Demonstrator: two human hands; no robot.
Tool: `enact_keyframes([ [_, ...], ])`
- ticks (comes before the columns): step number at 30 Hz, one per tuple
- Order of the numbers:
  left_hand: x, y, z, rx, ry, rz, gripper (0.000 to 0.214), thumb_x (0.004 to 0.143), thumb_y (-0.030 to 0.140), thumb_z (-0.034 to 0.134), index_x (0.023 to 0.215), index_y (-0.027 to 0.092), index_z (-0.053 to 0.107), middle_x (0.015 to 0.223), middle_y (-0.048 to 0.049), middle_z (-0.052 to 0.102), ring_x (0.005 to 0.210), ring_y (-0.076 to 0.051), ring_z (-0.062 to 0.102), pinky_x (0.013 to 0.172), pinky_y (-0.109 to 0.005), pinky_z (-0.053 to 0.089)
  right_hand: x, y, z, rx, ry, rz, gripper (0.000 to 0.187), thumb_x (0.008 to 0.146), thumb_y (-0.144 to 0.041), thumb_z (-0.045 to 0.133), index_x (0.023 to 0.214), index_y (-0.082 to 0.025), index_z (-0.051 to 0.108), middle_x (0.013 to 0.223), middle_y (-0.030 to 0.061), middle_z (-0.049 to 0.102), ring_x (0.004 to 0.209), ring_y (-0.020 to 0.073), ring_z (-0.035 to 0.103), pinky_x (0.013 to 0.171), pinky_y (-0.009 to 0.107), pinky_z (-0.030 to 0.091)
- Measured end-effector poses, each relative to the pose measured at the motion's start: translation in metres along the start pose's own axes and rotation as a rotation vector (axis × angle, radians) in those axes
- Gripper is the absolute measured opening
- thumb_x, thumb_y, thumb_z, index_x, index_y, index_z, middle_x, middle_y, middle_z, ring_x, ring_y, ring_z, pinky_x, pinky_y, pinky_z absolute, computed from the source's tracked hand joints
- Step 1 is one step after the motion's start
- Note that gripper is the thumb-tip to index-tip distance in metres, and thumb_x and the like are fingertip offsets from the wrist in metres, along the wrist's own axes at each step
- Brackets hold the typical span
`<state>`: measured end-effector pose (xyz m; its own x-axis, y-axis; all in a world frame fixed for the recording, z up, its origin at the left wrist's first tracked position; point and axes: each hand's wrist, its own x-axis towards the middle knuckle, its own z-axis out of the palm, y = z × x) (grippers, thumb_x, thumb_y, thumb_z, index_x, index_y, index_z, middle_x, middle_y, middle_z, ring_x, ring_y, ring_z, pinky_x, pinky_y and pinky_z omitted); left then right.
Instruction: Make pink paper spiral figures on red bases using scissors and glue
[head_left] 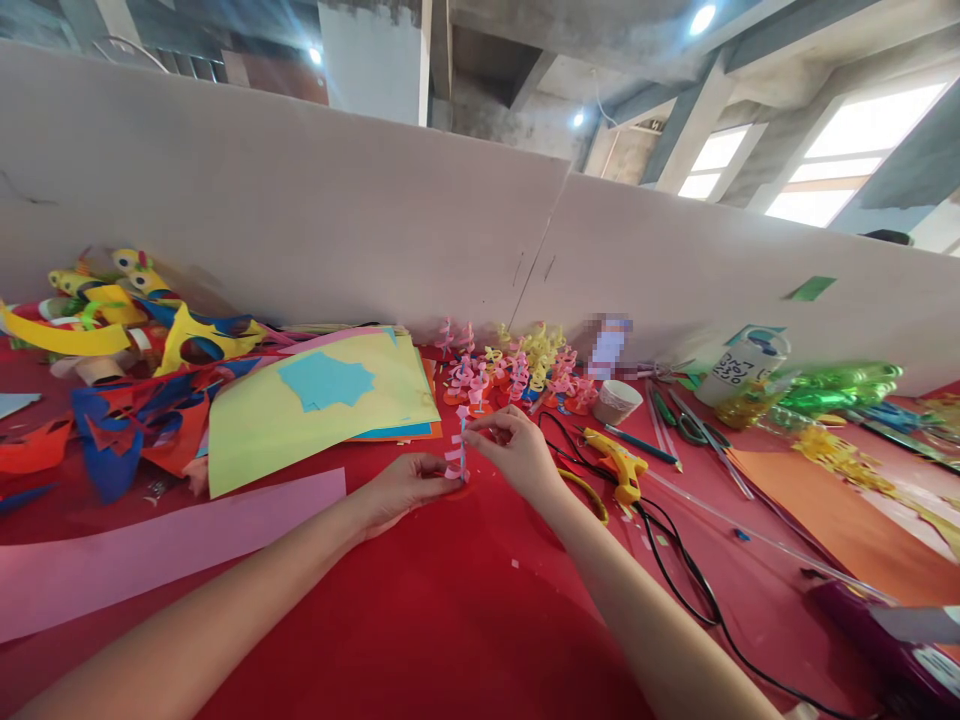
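Note:
A small upright paper flower [462,445], with a thin pale-blue stem and pink curled strips, stands between my hands over the red table. My left hand [405,492] pinches it low down, near its base. Higher up, the fingertips of my right hand [511,452] are closed at the stem, just below the pink top. Whatever lies between those fingertips is too small to make out. Just behind stands a cluster of finished-looking pink paper flowers [517,372] and yellow paper flowers [541,355] with curled petals.
Coloured paper sheets [322,440] and a pink strip [180,545] lie left, near paper crafts [187,345]. To the right are a yellow glue gun [616,465] with its black cord, a paper cup [616,402], a pencil [641,445], scissors [694,425] and orange paper [840,510].

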<state>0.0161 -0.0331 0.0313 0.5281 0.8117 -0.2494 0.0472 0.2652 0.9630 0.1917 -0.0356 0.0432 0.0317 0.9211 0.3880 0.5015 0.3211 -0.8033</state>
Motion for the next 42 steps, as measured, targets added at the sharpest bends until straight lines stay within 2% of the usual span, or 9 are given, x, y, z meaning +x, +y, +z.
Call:
enact_keyframes([
  [5, 0.002, -0.002, 0.0, 0.015, 0.009, 0.02, 0.024, 0.059, 0.035, 0.079, 0.07, 0.015, 0.07, 0.073, -0.0045, 0.069, 0.077, -0.019, 0.063, 0.071, -0.027, 0.044, -0.001, 0.002, 0.004, -0.002, 0.008, 0.034, 0.018, 0.071, -0.036, 0.067, 0.075, -0.02, 0.072, 0.071, 0.0012, 0.054, 0.062, 0.0138, 0.047, 0.057, 0.025, 0.037],
  [9, 0.002, -0.002, -0.002, -0.062, -0.011, 0.003, 0.035, 0.06, 0.033, 0.078, 0.089, 0.016, 0.07, 0.088, -0.0078, 0.07, 0.089, -0.021, 0.064, 0.08, -0.03, 0.045, 0.0, 0.002, 0.004, 0.031, 0.02, 0.052, 0.019, 0.07, -0.037, 0.066, 0.072, -0.018, 0.07, 0.07, 0.0008, 0.053, 0.061, 0.0137, 0.046, 0.057, 0.025, 0.038],
  [16, -0.001, 0.004, -0.014, -0.129, -0.06, 0.092, 0.055, 0.064, 0.022, 0.073, 0.115, 0.034, 0.058, 0.115, -0.005, 0.062, 0.104, -0.02, 0.059, 0.084, -0.032, 0.045, 0.002, 0.0, -0.002, 0.063, 0.035, 0.018, 0.019, 0.071, -0.037, 0.065, 0.072, -0.019, 0.069, 0.066, -0.0007, 0.05, 0.059, 0.0128, 0.044, 0.057, 0.025, 0.038],
  [20, 0.006, 0.006, -0.013, -0.078, 0.055, 0.28, 0.037, 0.067, 0.034, 0.073, 0.101, 0.022, 0.065, 0.107, -0.0079, 0.064, 0.101, -0.023, 0.059, 0.089, -0.035, 0.043, 0.0, -0.002, -0.003, 0.018, -0.056, -0.038, 0.017, 0.071, -0.037, 0.067, 0.073, -0.02, 0.07, 0.068, -0.0006, 0.049, 0.06, 0.0129, 0.045, 0.056, 0.025, 0.037],
  [23, 0.009, 0.005, -0.014, 0.057, 0.122, 0.322, 0.029, 0.064, 0.035, 0.075, 0.086, 0.017, 0.067, 0.097, -0.0071, 0.067, 0.098, -0.024, 0.059, 0.09, -0.037, 0.042, -0.002, -0.003, -0.001, -0.004, -0.112, -0.066, 0.014, 0.072, -0.034, 0.068, 0.076, -0.021, 0.071, 0.07, -0.0003, 0.05, 0.062, 0.0132, 0.046, 0.056, 0.024, 0.037],
  [30, 0.012, 0.003, -0.018, 0.225, 0.207, 0.381, 0.023, 0.058, 0.034, 0.075, 0.073, 0.019, 0.068, 0.104, -0.0071, 0.063, 0.101, -0.025, 0.058, 0.092, -0.037, 0.043, -0.005, 0.0, 0.005, -0.024, -0.128, -0.102, 0.011, 0.074, -0.029, 0.068, 0.079, -0.021, 0.073, 0.071, 0.0002, 0.051, 0.063, 0.0131, 0.047, 0.058, 0.024, 0.039],
  [35, 0.015, -0.002, -0.02, 0.387, 0.253, 0.441, 0.014, 0.062, 0.03, 0.071, 0.072, 0.02, 0.07, 0.101, -0.0069, 0.064, 0.099, -0.024, 0.059, 0.094, -0.037, 0.042, -0.006, 0.0, 0.006, -0.021, -0.14, -0.123, 0.014, 0.079, -0.03, 0.063, 0.08, -0.021, 0.073, 0.073, 0.0025, 0.059, 0.069, 0.0154, 0.055, 0.061, 0.026, 0.042],
  [39, 0.019, -0.011, -0.023, 0.378, 0.246, 0.477, 0.017, 0.067, 0.033, 0.069, 0.076, 0.019, 0.069, 0.101, -0.0079, 0.062, 0.097, -0.023, 0.06, 0.089, -0.035, 0.045, -0.009, -0.003, -0.014, -0.028, -0.114, -0.107, 0.02, 0.081, -0.034, 0.057, 0.078, -0.019, 0.071, 0.076, 0.0045, 0.067, 0.071, 0.0172, 0.061, 0.063, 0.026, 0.044],
  [42, 0.021, -0.013, -0.025, 0.343, 0.238, 0.493, 0.018, 0.068, 0.034, 0.068, 0.076, 0.019, 0.067, 0.098, -0.0073, 0.062, 0.095, -0.022, 0.06, 0.089, -0.037, 0.045, -0.015, 0.008, -0.06, -0.243, -0.023, 0.041, 0.029, 0.081, -0.043, 0.053, 0.078, -0.019, 0.068, 0.07, 0.0042, 0.068, 0.064, 0.0185, 0.062, 0.059, 0.027, 0.044],
])
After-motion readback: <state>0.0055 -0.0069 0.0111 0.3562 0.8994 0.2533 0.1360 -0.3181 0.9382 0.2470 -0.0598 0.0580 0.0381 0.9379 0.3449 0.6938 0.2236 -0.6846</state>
